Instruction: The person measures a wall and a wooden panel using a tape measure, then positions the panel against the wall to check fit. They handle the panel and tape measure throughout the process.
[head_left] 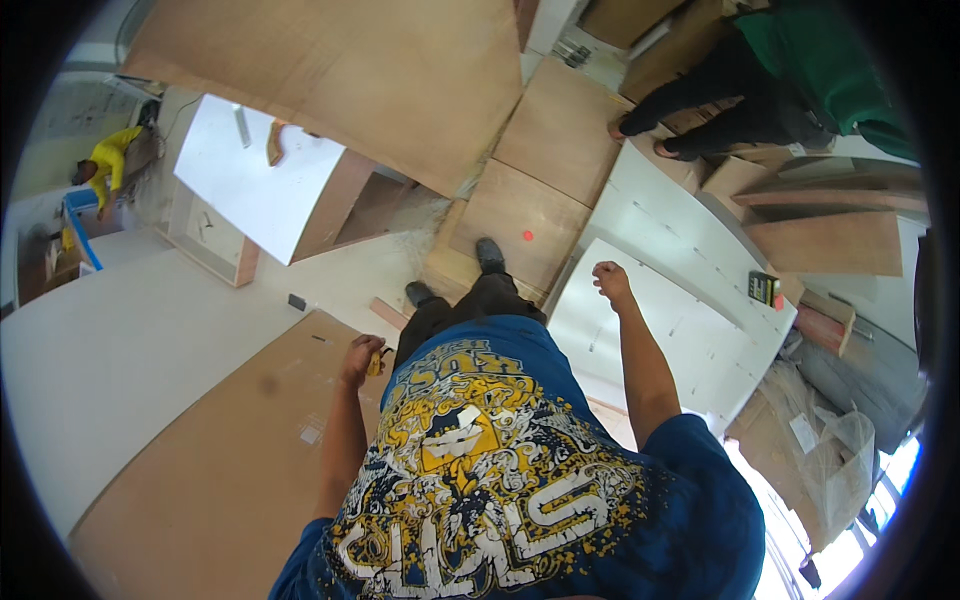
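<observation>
My left hand is closed around a small yellow-and-black tape measure, low beside my left hip. Below that hand lies a large brown sheet. My right hand is raised out in front on the right, fingers curled in. Whatever it may hold is hidden. White panels with small marks lie under and beyond my right hand. I stand with one dark shoe on a plywood board bearing a red spot.
A white-topped cabinet carries a curved wooden-handled tool. A large plywood sheet spans the top. A person in green stands far right near stacked boards; another in yellow crouches far left. A small box rests on the panels.
</observation>
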